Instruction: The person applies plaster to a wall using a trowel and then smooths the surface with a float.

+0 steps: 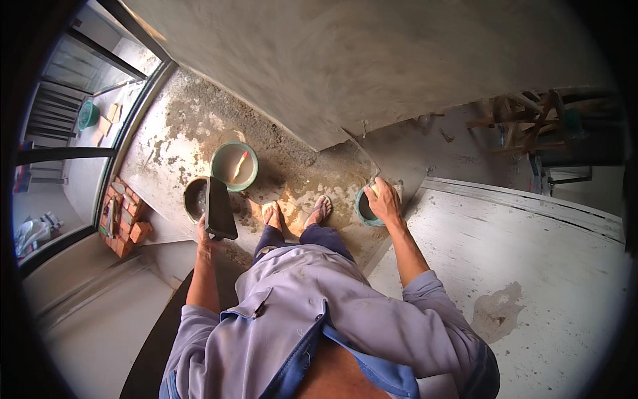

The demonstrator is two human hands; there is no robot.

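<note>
My left hand [205, 234] is closed on a dark plastering float [220, 211] with a long, tapering board. The board partly covers a round bucket [191, 198] standing behind it. My right hand [383, 201] grips a trowel [363, 147] by its handle. The thin blade points up and left, toward the foot of the grey wall [372, 66]; whether it touches the wall I cannot tell. Below my right hand is a green bucket [363, 214] with dark contents, partly hidden by the hand. Between the hands, farther off, a green tub [254, 174] holds murky liquid and a red-and-cream tool [240, 165].
Bricks [123, 223] are stacked at the left, beside a dark-framed window [73, 157]. A white, mortar-stained board [458, 246] stretches along my right side. Wooden trestles [531, 120] stand at the far right. The floor [183, 120] is splattered with mortar around my sandalled feet.
</note>
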